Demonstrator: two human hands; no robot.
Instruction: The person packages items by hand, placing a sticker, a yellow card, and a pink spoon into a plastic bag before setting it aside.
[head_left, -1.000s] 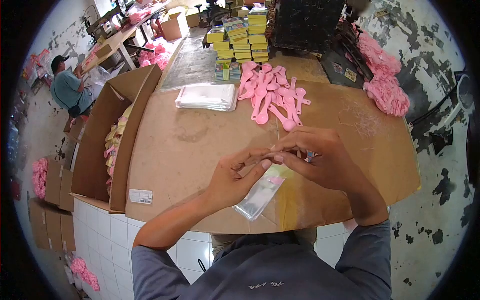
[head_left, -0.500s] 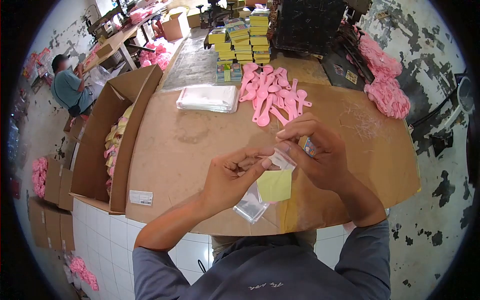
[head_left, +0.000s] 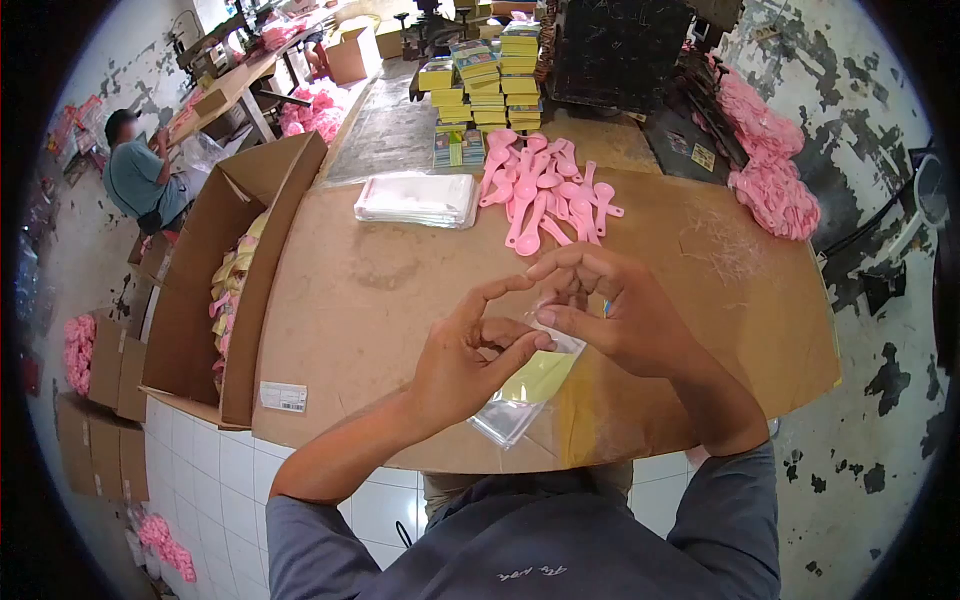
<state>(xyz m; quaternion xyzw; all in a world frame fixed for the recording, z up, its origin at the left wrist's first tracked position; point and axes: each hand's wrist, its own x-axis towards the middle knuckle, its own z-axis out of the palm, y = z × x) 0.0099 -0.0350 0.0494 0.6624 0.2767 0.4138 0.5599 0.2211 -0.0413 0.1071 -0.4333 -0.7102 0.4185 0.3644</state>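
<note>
Over the near part of the cardboard-covered table, my left hand [head_left: 465,355] pinches the upper edge of a clear plastic bag [head_left: 512,418]. My right hand [head_left: 610,315] grips the same edge from the right, fingertips close to those of my left hand. A pale yellow-green card [head_left: 540,376] shows through the bag, tilted, its top hidden by the fingers. Beyond both hands is a pile of pink plastic spoons [head_left: 538,190]. A stack of clear bags [head_left: 416,199] lies to the left of the spoons.
Stacks of yellow-edged cards [head_left: 485,85] stand at the back of the table [head_left: 340,350]. A large open carton [head_left: 265,300] borders its left side. Pink bundles [head_left: 775,190] are at the right. Another person [head_left: 143,172] sits far left.
The yellow-green card, upright and square before, is now tilted and seen through the bag. My right hand has moved slightly down and left, and its fingers reach over toward my left hand.
</note>
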